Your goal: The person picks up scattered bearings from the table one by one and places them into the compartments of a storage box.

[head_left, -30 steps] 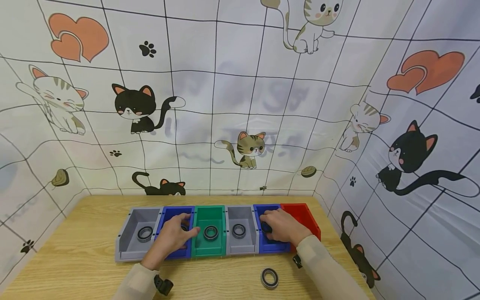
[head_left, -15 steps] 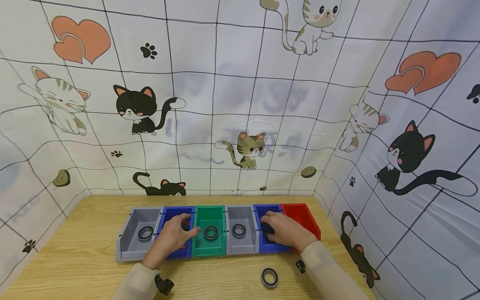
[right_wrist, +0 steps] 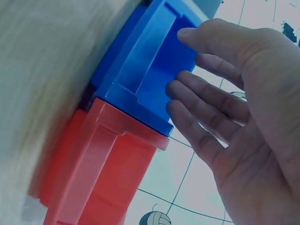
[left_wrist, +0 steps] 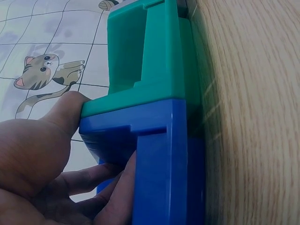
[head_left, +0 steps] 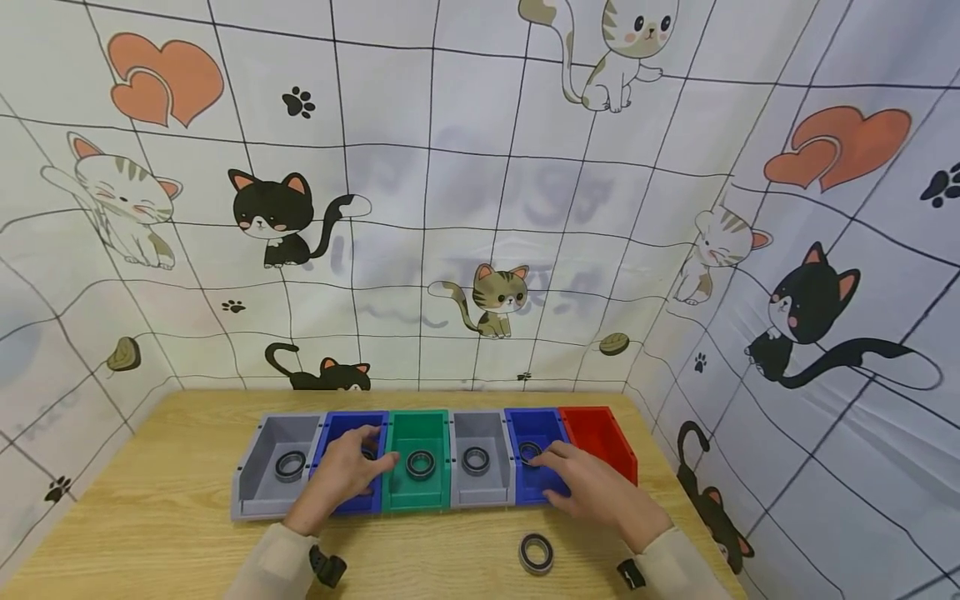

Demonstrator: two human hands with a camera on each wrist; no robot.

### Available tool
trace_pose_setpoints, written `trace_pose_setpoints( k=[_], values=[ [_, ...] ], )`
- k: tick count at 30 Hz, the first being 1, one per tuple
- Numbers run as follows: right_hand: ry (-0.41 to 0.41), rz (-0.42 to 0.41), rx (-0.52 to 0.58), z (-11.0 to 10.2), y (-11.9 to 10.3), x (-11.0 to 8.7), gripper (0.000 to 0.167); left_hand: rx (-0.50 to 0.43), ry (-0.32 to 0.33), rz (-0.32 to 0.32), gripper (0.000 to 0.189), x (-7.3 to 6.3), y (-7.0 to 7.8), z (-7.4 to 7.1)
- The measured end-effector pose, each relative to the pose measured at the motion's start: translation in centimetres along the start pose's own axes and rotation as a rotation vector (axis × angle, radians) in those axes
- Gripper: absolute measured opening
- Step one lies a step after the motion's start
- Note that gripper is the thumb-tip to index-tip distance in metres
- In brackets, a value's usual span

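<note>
My left hand reaches over the left blue bin, fingers loosely bent inside it; the left wrist view shows the thumb at the edge beside the green bin. A ring bearing shows partly behind that hand. My right hand hovers over the front of the right blue bin, its fingers apart and nothing in the palm in the right wrist view. Inside that bin lies a bearing, partly covered by the fingertips. Another bearing lies on the table in front of the bins.
The bins stand side by side on the wooden table. The left grey bin, green bin and right grey bin each hold one bearing. A red bin ends the row. A cat-patterned curtain hangs behind.
My right hand has drawn back toward the front right and its fingers have spread, uncovering the bearing in the right blue bin. The left hand has stayed in place.
</note>
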State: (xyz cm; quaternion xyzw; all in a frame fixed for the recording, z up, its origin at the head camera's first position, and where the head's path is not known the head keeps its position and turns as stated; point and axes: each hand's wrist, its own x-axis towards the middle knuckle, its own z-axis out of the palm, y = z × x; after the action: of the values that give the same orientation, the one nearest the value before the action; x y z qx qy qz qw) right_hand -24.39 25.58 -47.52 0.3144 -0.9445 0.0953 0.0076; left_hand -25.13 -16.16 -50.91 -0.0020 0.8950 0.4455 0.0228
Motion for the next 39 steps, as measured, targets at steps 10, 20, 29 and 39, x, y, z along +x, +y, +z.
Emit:
trace_pose_setpoints(
  k=[10, 20, 29, 39],
  values=[
    [-0.093, -0.063, 0.145, 0.9, -1.7, -3.2, 0.041, 0.019, 0.001, 0.002, 0.075, 0.1, 0.2, -0.2],
    [-0.342, 0.109, 0.349, 2.4, -2.7, -4.0, 0.049, 0.016, -0.002, 0.021, 0.075, 0.3, 0.4, -0.2],
    [-0.341, -0.003, 0.318, 3.2, -2.7, -4.0, 0.043, 0.023, 0.004, 0.009, 0.074, 0.1, 0.2, -0.1],
    [-0.326, -0.007, 0.293, 3.2, -3.0, -4.2, 0.038, 0.006, 0.006, 0.014, 0.073, 0.1, -0.1, 0.1]
  ],
)
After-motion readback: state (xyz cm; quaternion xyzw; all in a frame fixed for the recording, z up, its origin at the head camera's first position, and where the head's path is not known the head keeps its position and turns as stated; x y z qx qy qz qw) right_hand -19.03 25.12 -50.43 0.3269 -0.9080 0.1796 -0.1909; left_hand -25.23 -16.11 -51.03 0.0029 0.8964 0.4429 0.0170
